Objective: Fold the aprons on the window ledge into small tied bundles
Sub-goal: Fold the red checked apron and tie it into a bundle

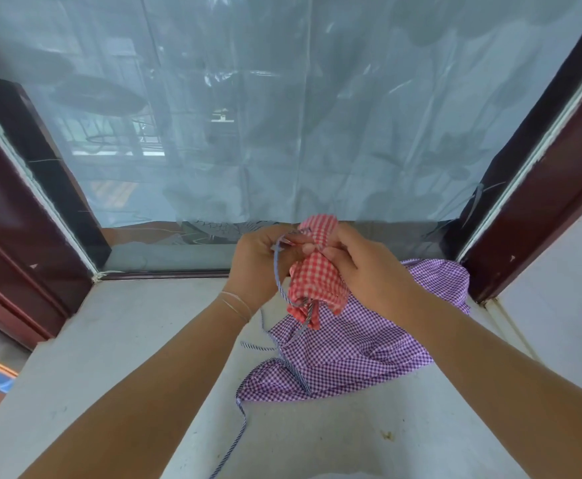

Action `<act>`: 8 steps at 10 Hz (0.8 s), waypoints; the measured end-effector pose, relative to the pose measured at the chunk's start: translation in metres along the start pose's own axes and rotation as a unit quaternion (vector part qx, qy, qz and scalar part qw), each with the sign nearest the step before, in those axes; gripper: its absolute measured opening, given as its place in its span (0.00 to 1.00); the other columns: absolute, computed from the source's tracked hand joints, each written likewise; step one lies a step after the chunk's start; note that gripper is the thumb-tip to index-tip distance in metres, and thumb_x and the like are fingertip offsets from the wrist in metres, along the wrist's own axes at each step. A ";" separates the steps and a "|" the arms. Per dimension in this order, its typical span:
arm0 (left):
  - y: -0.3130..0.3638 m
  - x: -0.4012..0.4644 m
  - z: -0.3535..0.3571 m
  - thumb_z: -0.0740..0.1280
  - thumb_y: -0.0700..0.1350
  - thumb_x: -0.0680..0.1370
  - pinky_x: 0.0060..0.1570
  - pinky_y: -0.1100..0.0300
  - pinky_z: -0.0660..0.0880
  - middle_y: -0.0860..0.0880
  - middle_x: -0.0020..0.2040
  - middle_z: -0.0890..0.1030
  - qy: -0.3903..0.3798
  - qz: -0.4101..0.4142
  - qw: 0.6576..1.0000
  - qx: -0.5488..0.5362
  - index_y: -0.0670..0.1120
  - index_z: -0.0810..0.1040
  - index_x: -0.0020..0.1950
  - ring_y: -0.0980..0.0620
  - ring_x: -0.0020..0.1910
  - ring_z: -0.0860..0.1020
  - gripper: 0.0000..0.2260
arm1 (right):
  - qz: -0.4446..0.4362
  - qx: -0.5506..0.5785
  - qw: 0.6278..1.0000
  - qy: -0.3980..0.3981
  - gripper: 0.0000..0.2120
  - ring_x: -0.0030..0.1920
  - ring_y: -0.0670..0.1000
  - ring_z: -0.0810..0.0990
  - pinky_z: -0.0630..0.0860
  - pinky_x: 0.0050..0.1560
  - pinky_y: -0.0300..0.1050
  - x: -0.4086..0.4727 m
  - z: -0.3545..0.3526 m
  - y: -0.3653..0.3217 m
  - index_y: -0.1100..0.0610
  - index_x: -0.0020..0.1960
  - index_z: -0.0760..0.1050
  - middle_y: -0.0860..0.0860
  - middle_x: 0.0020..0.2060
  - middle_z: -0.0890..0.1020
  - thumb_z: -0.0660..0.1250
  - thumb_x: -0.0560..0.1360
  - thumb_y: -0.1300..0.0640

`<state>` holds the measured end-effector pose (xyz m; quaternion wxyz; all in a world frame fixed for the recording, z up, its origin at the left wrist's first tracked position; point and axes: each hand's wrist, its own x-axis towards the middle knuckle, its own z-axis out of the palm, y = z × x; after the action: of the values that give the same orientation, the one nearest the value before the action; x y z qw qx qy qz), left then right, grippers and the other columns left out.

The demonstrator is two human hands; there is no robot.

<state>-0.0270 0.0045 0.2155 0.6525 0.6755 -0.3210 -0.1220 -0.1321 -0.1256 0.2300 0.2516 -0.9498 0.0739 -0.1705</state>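
Purple apron (345,347) on ledge (110,340), hands gripping red bundle (317,271), seemingly tying

Place: a home, at a window recess.
Ledge: a pale stone window ledge (110,340), bare and a little stained.
Frame: dark red-brown wooden frame (542,202) on both sides.
Window: glass covered by a translucent plastic sheet (282,115), balcony railings faintly visible beyond.
Laundry: gingham aprons, a purple apron (351,357) lying loose.

Bare forearms, sleeveless; thin silver bracelets (236,304) circle the left wrist.
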 end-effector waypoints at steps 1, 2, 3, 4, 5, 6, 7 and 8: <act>-0.004 -0.004 -0.002 0.71 0.34 0.72 0.46 0.72 0.74 0.56 0.41 0.82 0.031 0.025 0.999 -0.021 0.45 0.82 0.41 0.64 0.42 0.80 0.06 | 0.029 0.065 0.997 -0.003 0.05 0.37 0.48 0.82 0.80 0.37 0.48 -0.003 -0.001 0.010 0.56 0.47 0.67 0.51 0.37 0.81 0.59 0.81 0.56; -0.013 -0.003 -0.002 0.71 0.35 0.72 0.49 0.68 0.76 0.57 0.38 0.83 0.049 0.064 0.996 -0.027 0.47 0.81 0.39 0.63 0.43 0.81 0.07 | 0.017 0.050 0.999 -0.005 0.04 0.42 0.55 0.82 0.81 0.40 0.57 -0.002 -0.008 0.015 0.54 0.47 0.67 0.54 0.41 0.81 0.60 0.80 0.56; -0.017 0.000 -0.006 0.73 0.41 0.71 0.52 0.56 0.78 0.57 0.38 0.84 0.053 0.068 0.996 -0.020 0.51 0.82 0.38 0.52 0.46 0.82 0.06 | 0.028 0.028 0.999 0.019 0.05 0.35 0.58 0.80 0.79 0.37 0.61 -0.002 -0.012 0.023 0.53 0.46 0.66 0.54 0.34 0.78 0.60 0.80 0.57; -0.014 0.001 -0.009 0.70 0.45 0.71 0.54 0.48 0.77 0.53 0.39 0.83 0.047 0.092 0.995 0.001 0.48 0.80 0.40 0.42 0.49 0.81 0.02 | 0.054 0.042 0.998 0.010 0.05 0.33 0.58 0.78 0.80 0.39 0.61 -0.004 -0.007 0.028 0.54 0.46 0.66 0.52 0.32 0.76 0.59 0.81 0.59; -0.005 0.001 -0.007 0.66 0.52 0.76 0.56 0.49 0.76 0.55 0.41 0.84 -0.133 0.125 0.983 -0.027 0.58 0.81 0.40 0.55 0.47 0.82 0.07 | 0.078 0.073 0.994 0.013 0.05 0.36 0.54 0.78 0.78 0.39 0.51 -0.002 -0.002 0.024 0.55 0.48 0.67 0.51 0.35 0.77 0.57 0.82 0.56; 0.003 -0.001 -0.011 0.60 0.48 0.80 0.52 0.63 0.75 0.66 0.31 0.76 -0.071 -0.112 0.991 0.001 0.48 0.84 0.43 0.73 0.34 0.76 0.14 | 0.094 0.094 0.991 0.020 0.06 0.37 0.53 0.77 0.74 0.39 0.49 0.003 0.001 0.018 0.55 0.49 0.66 0.52 0.37 0.78 0.57 0.82 0.53; 0.000 0.012 0.002 0.65 0.34 0.77 0.41 0.62 0.76 0.55 0.33 0.82 -0.111 -0.089 0.989 -0.036 0.46 0.78 0.42 0.59 0.33 0.79 0.08 | 0.074 0.067 0.995 0.027 0.05 0.36 0.50 0.78 0.76 0.40 0.52 0.004 0.006 0.015 0.53 0.49 0.63 0.47 0.36 0.78 0.56 0.82 0.53; -0.006 0.012 -0.001 0.68 0.39 0.76 0.40 0.64 0.76 0.50 0.37 0.84 -0.126 -0.133 0.982 -0.038 0.42 0.81 0.47 0.55 0.36 0.80 0.02 | 0.010 0.023 0.998 0.058 0.04 0.39 0.52 0.80 0.78 0.39 0.55 0.003 0.011 0.014 0.54 0.50 0.65 0.50 0.44 0.80 0.57 0.81 0.53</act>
<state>-0.0157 -0.0024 0.2129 0.6096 0.6664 -0.3035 -0.3038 -0.1259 -0.1336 0.2143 0.2700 -0.9317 0.0944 -0.2240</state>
